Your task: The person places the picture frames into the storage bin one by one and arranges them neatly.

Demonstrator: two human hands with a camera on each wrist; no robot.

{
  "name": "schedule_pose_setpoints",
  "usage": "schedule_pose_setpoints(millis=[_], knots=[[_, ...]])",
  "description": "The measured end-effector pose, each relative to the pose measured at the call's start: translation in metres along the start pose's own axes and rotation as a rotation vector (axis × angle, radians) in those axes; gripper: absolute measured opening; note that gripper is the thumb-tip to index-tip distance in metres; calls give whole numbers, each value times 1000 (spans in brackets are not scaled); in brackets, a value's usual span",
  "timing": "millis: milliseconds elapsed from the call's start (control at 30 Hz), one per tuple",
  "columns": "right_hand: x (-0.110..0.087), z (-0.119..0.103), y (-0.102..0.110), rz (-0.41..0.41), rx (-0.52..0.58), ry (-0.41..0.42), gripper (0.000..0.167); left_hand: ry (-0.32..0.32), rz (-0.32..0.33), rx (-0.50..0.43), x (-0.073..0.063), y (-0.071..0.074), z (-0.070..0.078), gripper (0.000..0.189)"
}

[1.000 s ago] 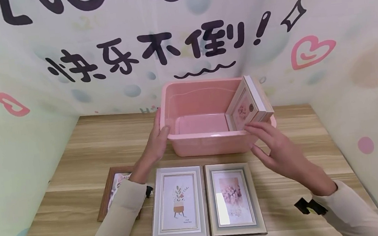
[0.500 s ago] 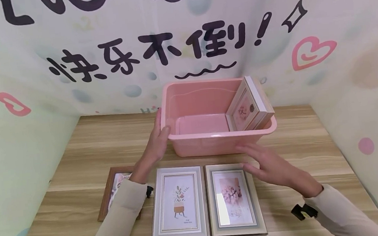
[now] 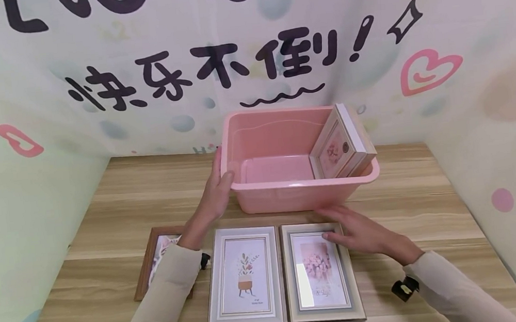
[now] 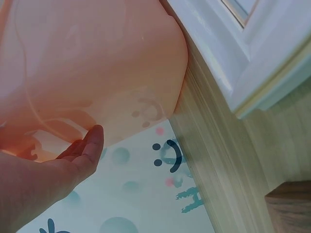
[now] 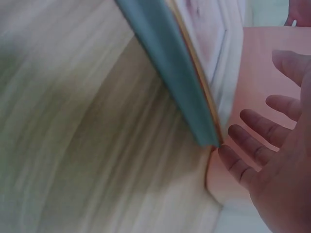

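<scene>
My left hand (image 3: 216, 193) grips the left rim of a pink plastic basin (image 3: 294, 197), with the thumb over the edge and the fingers along the outside. Picture frames (image 3: 333, 148) stand on edge against the basin's right end, the front one showing pink flowers. Just in front of the basin, my right hand (image 3: 360, 231) hovers over the top right corner of a cream picture frame (image 3: 319, 274) with a pink bouquet print. Its fingers look extended and apart in the right wrist view. Whether they touch that frame, I cannot tell.
A white picture frame (image 3: 243, 276) with a potted plant print lies left of the cream one. Further left, a brown wooden frame (image 3: 153, 267) is partly covered by my left forearm. Behind the wood-grain table (image 3: 101, 233) hangs a printed cloth wall (image 3: 152, 124).
My right hand has moved from the frames at the basin's right end down and left, to above the cream frame. The left hand has stayed on the basin rim.
</scene>
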State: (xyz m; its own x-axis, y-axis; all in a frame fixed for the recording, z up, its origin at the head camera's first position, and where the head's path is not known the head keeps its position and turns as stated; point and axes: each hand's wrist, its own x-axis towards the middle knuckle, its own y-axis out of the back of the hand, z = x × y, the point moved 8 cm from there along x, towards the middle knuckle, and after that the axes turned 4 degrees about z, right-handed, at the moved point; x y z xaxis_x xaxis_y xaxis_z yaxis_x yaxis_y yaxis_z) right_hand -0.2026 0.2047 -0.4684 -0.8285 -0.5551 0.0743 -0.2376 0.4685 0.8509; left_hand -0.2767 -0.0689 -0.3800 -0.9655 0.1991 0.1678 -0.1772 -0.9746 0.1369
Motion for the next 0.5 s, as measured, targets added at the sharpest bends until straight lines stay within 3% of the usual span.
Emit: schedule_pose_setpoints(millis=[233, 500], knots=[[1, 11, -13, -17, 16, -4, 58, 12, 5, 21, 0, 0, -2, 68], [3, 19, -20, 22, 13, 2, 55, 12, 4, 23, 0, 0, 0, 69]])
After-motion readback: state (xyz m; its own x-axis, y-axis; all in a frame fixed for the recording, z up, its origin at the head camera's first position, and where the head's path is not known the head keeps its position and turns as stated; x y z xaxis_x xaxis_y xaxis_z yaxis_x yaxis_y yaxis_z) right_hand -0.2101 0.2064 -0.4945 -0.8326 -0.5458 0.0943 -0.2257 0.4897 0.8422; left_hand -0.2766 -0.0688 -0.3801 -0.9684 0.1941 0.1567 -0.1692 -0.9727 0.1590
